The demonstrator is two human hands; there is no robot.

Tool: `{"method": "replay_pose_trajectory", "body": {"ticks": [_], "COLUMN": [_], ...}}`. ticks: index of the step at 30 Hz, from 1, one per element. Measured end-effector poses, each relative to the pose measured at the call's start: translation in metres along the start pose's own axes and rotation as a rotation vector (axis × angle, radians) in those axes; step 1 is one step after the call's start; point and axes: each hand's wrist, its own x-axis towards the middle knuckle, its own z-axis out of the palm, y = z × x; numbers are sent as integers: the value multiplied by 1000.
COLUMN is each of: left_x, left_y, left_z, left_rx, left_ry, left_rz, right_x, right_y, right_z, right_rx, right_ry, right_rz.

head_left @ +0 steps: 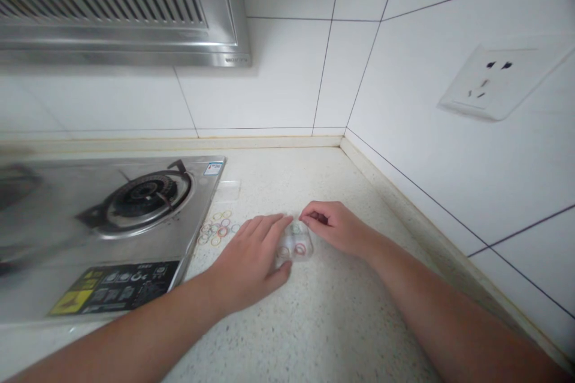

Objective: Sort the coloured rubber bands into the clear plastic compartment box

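A small clear plastic box with compartments sits on the speckled counter, and coloured rings lie inside it. In one near compartment there is a red ring; a pale ring is in the one beside it. My left hand grips the box from its left side, fingers along the far edge and thumb at the near edge. Over the box's far right corner, my right hand is closed in a pinch; what its fingertips hold is too small to make out. Several loose coloured rings lie left of my left hand.
A gas stove with a black burner takes up the left. Between stove and wall lies a clear flat plastic piece, perhaps a lid. A range hood hangs overhead. On the right tiled wall is a socket.
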Motion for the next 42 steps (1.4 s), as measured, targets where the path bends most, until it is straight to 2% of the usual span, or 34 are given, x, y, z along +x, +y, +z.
{"method": "replay_pose_trajectory", "body": {"ticks": [3, 5, 7, 11, 13, 15, 16, 19, 21, 29, 42], "left_x": [2, 2, 0, -11, -16, -19, -20, -20, -20, -23, -23], "left_y": [-5, -4, 1, 10, 2, -16, -26, -52, -60, -75, -84], "left_z": [2, -4, -19, -63, -82, -91, -92, -87, -81, -69, -64], "left_rx": [35, 65, 103, 139, 165, 222, 287, 445, 425, 365, 314], "left_ry": [-19, -21, 19, 201, 292, 224, 159, -132, -210, -281, -265], "left_rz": [3, 30, 49, -30, -4, 38, 27, -83, -123, -199, -308], "right_x": [1, 1, 1, 2, 2, 2, 2, 2, 2, 1, 0], "right_y": [2, 3, 5, 8, 8, 8, 7, 7, 7, 6, 6], "right_z": [2, 2, 2, 2, 3, 3, 3, 3, 4, 3, 4], "right_rx": [18, 35, 44, 50, 50, 38, 36, 31, 21, -11, -24], "right_ry": [24, 67, 97, 90, 94, 89, 89, 75, 62, 52, 48], "right_rz": [2, 8, 16, 42, 19, 17, 18, 14, 9, 0, -8]}}
